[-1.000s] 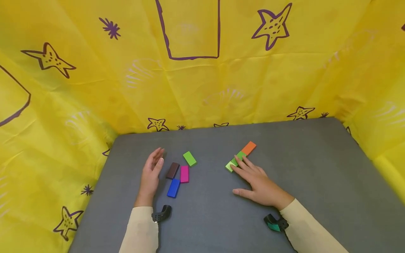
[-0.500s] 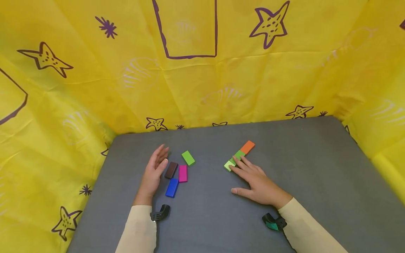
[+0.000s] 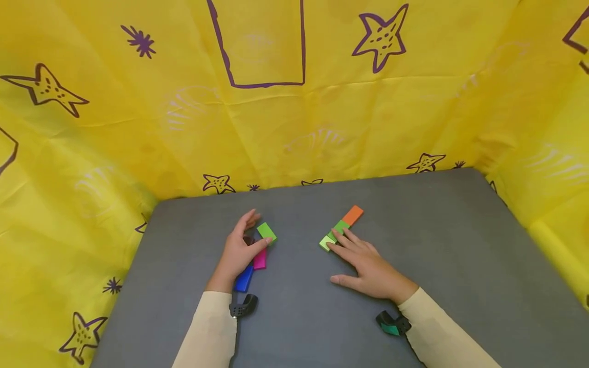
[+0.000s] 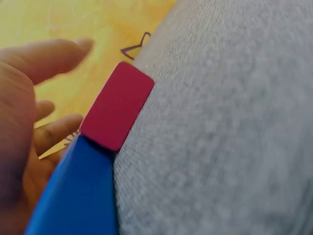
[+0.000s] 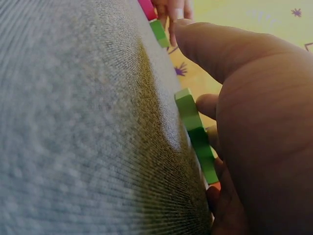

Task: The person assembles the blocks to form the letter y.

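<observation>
My left hand [image 3: 234,258] reaches over the left group of blocks, thumb and fingers spread apart. Its thumb tip is at a bright green block [image 3: 265,231]; whether they touch, I cannot tell. Beneath the hand, a dark brown block [image 3: 248,240] is mostly hidden, while a pink block [image 3: 260,260] and a blue block [image 3: 244,280] show partly. The left wrist view has the pink block [image 4: 118,106] meeting the blue one end to end. My right hand [image 3: 370,271] rests its fingertips on a slanting row: a light green block [image 3: 325,244], a green block [image 3: 339,228] and an orange block [image 3: 353,215].
A grey cloth-covered table [image 3: 294,317] lies under everything. Yellow printed cloth [image 3: 276,128] hangs along its back and both sides. A black wrist strap piece [image 3: 245,306] sticks out at the left cuff, another [image 3: 392,324] at the right.
My left hand has moved right, from beside the brown block to over it, with its thumb now at the bright green block. The right hand stays on its row. The head view shifts slightly.
</observation>
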Demonstrator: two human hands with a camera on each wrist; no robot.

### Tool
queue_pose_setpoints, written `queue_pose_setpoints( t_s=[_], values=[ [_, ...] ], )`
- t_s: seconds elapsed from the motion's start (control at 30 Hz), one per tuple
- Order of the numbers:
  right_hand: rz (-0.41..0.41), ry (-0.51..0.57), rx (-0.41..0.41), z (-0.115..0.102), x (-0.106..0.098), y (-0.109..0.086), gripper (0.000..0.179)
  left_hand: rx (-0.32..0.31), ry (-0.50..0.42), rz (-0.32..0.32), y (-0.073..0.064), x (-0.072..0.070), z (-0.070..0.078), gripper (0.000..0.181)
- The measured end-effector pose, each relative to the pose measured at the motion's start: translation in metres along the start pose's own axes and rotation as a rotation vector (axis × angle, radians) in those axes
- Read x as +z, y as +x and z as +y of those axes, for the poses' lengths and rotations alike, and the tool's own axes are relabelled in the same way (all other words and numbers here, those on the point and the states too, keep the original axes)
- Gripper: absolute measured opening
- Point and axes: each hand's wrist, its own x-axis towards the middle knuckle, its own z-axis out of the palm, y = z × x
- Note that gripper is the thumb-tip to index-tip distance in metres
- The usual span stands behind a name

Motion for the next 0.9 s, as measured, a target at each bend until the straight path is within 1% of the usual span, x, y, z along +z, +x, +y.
queue_pose_setpoints(
  t_s=[0.17,0.23,0.37,0.5,0.6,0.77,0.9],
  values=[
    [0.007,0.014,-0.003,-0.0020,-0.0014,0.0011,0.083,-0.006,0.127,-0.006,-0.0004,0.0014,-0.0009,0.089],
    [0.008,0.008,-0.004,-0.0022,-0.0015,0.0014,0.083,-0.001,0.155,-0.006,-0.0008,0.0015,-0.0012,0.085],
    [0.006,-0.002,-0.007,-0.0016,-0.0005,0.0017,0.081,0.006,0.181,0.000,-0.0017,0.0020,-0.0033,0.078],
    [0.009,0.001,-0.010,-0.0009,-0.0003,0.0012,0.081,0.004,0.188,0.010,-0.0021,0.0026,-0.0021,0.075],
    [0.010,0.000,-0.011,0.0000,-0.0001,0.0008,0.081,0.002,0.174,0.024,-0.0027,0.0029,-0.0013,0.072],
    [0.006,0.000,-0.006,0.0005,0.0000,0.0001,0.081,0.020,0.147,0.065,-0.0038,0.0033,-0.0017,0.065],
    [0.001,0.003,-0.004,-0.0003,-0.0004,0.0004,0.081,0.050,0.144,0.116,-0.0048,0.0024,0.0000,0.060]
  ],
)
